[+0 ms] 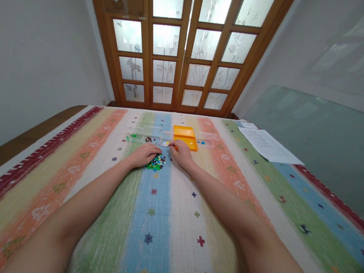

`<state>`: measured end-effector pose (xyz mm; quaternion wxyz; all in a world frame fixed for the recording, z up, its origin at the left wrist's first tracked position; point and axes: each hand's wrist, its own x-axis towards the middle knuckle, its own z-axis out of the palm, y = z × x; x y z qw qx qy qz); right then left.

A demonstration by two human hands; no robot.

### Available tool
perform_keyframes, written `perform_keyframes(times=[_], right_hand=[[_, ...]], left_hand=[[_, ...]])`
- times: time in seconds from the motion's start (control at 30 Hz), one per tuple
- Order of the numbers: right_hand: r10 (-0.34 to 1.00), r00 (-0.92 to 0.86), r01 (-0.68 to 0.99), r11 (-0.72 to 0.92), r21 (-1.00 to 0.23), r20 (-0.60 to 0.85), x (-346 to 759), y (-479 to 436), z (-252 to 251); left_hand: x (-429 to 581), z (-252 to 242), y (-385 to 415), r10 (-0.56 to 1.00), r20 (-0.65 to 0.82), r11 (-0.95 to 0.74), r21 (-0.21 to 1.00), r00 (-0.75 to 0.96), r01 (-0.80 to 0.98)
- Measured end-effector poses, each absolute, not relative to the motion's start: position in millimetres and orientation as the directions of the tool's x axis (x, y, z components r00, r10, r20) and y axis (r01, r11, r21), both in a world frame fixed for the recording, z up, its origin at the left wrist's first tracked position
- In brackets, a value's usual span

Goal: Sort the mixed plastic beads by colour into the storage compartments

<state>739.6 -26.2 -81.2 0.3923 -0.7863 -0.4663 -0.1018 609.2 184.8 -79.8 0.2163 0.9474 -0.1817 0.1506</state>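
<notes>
The person's left hand (pixel 145 154) lies palm down with its fingers curled over the near-left edge of a small pile of tiny multicoloured plastic pieces (pixel 156 163). Whether those fingers pinch a piece cannot be told at this size. The right hand (pixel 182 153) rests just beside the pile on its far-right side, fingers drawn together and pointing left toward the other hand. Its grip is also too small to read (a speck of orange shows at the fingertips, nothing clearer). The pile sits between the two hands on a blue stripe of the striped woven cloth (pixel 159 221) that covers the surface, and both bare forearms stretch back along the cloth toward the camera.

Just beyond the hands lies a long clear plastic compartment tray (pixel 210 136), set crosswise. Green pieces and dark pieces show in its left cells and a few blue ones in a right cell. A flat orange plastic tray (pixel 185 137) sits at its middle, near the right hand. Well off to the right, a white printed paper sheet (pixel 268 145) lies on the cloth. Behind everything stands a wooden-framed door with frosted glass panes (pixel 186 45).
</notes>
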Motion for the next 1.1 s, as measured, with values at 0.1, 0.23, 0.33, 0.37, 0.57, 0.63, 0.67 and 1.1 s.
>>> perform_keyframes(times=[0.1, 0.23, 0.33, 0.37, 0.57, 0.63, 0.67, 1.1], right_hand=[[0.733, 0.513, 0.812, -0.244, -0.53, 0.448, 732.6, -30.0, -80.3], [0.804, 0.449, 0.839, -0.228, -0.495, 0.391, 726.8, -40.7, -81.0], [0.789, 0.456, 0.836, -0.221, -0.503, 0.412, 731.2, -49.2, -84.2], [0.768, 0.474, 0.827, -0.219, -0.518, 0.432, 733.8, -51.1, -85.6], [0.761, 0.431, 0.858, -0.178, -0.482, 0.485, 740.5, -52.0, -88.4], [0.799, 0.369, 0.883, -0.141, -0.448, 0.475, 737.5, -52.0, -87.1], [0.815, 0.341, 0.892, -0.125, -0.434, 0.468, 735.6, -52.3, -86.5], [0.857, 0.259, 0.945, -0.128, -0.302, 0.446, 726.5, -51.7, -83.8]], left_hand=[[610.5, -81.0, 183.5, -0.229, 0.385, -0.841, 0.385, 0.894, -0.381], [612.5, -82.9, 179.1, -0.201, 0.393, -0.819, 0.436, 0.897, -0.374], [612.6, -86.1, 173.3, -0.219, 0.36, -0.802, 0.463, 0.907, -0.377], [612.4, -87.2, 171.7, -0.214, 0.353, -0.801, 0.471, 0.911, -0.371], [610.6, -86.5, 173.3, -0.123, 0.387, -0.84, 0.45, 0.914, -0.303], [609.8, -83.8, 176.0, -0.113, 0.393, -0.867, 0.41, 0.912, -0.284], [609.3, -82.5, 177.2, -0.119, 0.392, -0.877, 0.389, 0.912, -0.282], [607.3, -78.7, 178.5, -0.106, 0.384, -0.925, 0.3, 0.917, -0.233]])
